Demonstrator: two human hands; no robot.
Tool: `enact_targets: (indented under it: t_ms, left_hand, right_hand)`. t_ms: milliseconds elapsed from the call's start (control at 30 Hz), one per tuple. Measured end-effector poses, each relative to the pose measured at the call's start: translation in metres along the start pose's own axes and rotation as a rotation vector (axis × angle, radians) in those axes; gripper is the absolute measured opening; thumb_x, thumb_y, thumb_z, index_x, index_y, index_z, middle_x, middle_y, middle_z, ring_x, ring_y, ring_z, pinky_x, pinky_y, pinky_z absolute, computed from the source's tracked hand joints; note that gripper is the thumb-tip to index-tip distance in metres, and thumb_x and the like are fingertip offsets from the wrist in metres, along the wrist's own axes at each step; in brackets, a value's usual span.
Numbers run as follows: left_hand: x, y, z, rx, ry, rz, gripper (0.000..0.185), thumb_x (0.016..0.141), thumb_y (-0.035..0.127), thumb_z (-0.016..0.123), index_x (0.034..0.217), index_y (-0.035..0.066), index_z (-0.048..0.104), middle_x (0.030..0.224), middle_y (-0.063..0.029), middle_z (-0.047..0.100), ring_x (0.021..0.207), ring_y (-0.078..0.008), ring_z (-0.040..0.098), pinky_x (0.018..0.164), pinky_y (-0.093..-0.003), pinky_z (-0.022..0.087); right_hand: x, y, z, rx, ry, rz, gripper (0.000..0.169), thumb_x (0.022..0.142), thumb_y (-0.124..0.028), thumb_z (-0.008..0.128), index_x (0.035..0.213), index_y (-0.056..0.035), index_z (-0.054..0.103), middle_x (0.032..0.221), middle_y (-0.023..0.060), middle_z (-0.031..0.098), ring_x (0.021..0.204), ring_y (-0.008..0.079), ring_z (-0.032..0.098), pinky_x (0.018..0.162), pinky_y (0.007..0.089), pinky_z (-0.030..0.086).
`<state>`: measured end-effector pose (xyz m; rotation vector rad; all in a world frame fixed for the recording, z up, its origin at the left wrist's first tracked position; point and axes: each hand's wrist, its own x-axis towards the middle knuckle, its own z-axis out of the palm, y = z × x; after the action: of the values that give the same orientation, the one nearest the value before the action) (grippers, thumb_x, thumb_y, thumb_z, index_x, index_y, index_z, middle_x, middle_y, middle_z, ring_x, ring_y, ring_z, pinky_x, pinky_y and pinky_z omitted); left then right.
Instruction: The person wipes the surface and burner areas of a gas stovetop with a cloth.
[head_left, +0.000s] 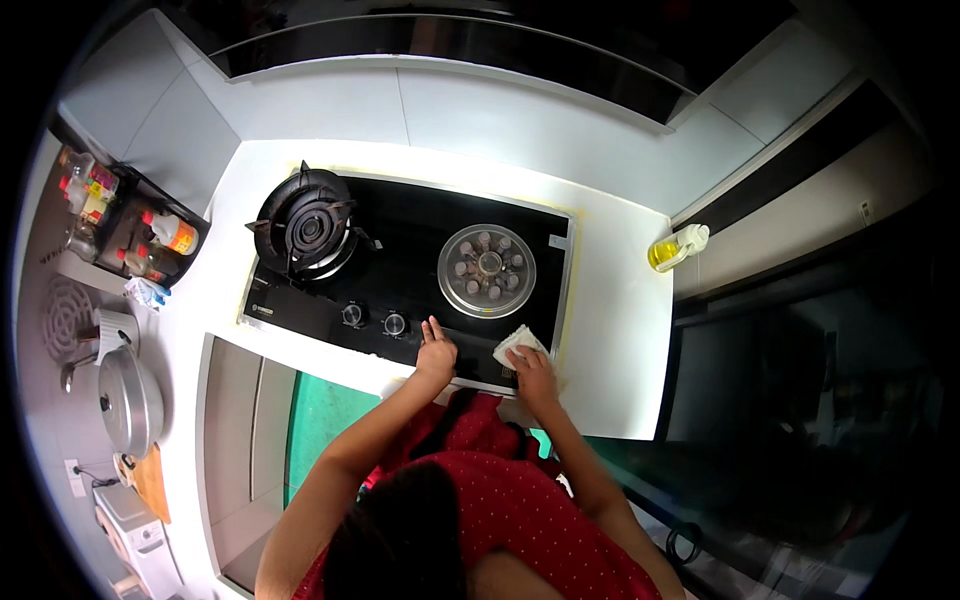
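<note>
My right hand (536, 375) grips a white folded cloth (517, 345) against the front right corner of the black glass gas hob (405, 262). To its left, my left hand (437, 354) rests at the hob's front edge with fingers extended and nothing seen in it. Two round control knobs (395, 324) lie just left of that hand. A round metal and glass burner cover or tray (486, 271), with several small round pieces in it, sits above both hands. The left burner carries a black pan support (304, 225) with pointed arms.
A spray bottle of yellow liquid (677, 247) stands at the counter's right edge. Several sauce bottles fill a dark rack (196, 219) at the left. Below it are a lidded metal pot (133, 401) and a wooden board (152, 484). A range hood (450, 45) hangs over the hob.
</note>
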<state>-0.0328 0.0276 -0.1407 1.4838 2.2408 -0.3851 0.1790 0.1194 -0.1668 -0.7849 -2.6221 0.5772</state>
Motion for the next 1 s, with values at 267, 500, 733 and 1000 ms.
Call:
enact_targets:
  t_ms: [267,500,733,1000]
  left_hand:
    - [0.003,-0.003,0.014,-0.001,0.071,0.018,0.092,0.064,0.033,0.081,0.132,-0.013,0.039,0.145,-0.0382,0.015,0.135,-0.0476,0.026,0.105,-0.0395,0.038]
    - [-0.025,-0.027,0.02,-0.187,0.267,0.174,0.091,0.07,0.036,0.077,0.135,-0.012,0.034,0.145,-0.0328,0.025,0.137,-0.0424,0.025,0.114,-0.0386,0.023]
    - [-0.066,-0.083,0.001,-0.482,0.643,0.15,0.07,0.067,0.013,0.075,0.129,-0.002,0.046,0.134,-0.0208,0.043,0.12,-0.0379,0.045,0.102,-0.0407,0.038]
    - [-0.058,-0.125,0.015,-0.455,0.422,-0.018,0.074,0.068,0.016,0.075,0.131,-0.005,0.041,0.124,-0.0198,0.049,0.111,-0.0354,0.05,0.094,-0.0384,0.045]
  right_hand:
    - [0.045,0.041,-0.006,-0.026,0.086,0.177,0.048,0.073,0.004,0.059,0.117,-0.0163,0.063,0.118,0.0053,0.055,0.11,0.0298,0.05,0.088,0.0437,0.045]
    - [0.036,0.005,0.005,-0.103,0.125,0.198,0.05,0.071,0.006,0.058,0.117,-0.0132,0.063,0.119,0.0078,0.054,0.109,0.032,0.05,0.093,0.0408,0.045]
    - [0.002,-0.047,0.016,-0.086,-0.007,0.117,0.055,0.069,0.001,0.059,0.123,-0.0134,0.058,0.119,0.0094,0.053,0.111,0.0331,0.048,0.094,0.042,0.043]
    - [0.029,-0.105,0.055,0.013,-0.046,0.08,0.054,0.07,0.001,0.059,0.124,-0.0089,0.057,0.12,0.0138,0.052,0.11,0.0356,0.049,0.095,0.0427,0.043]
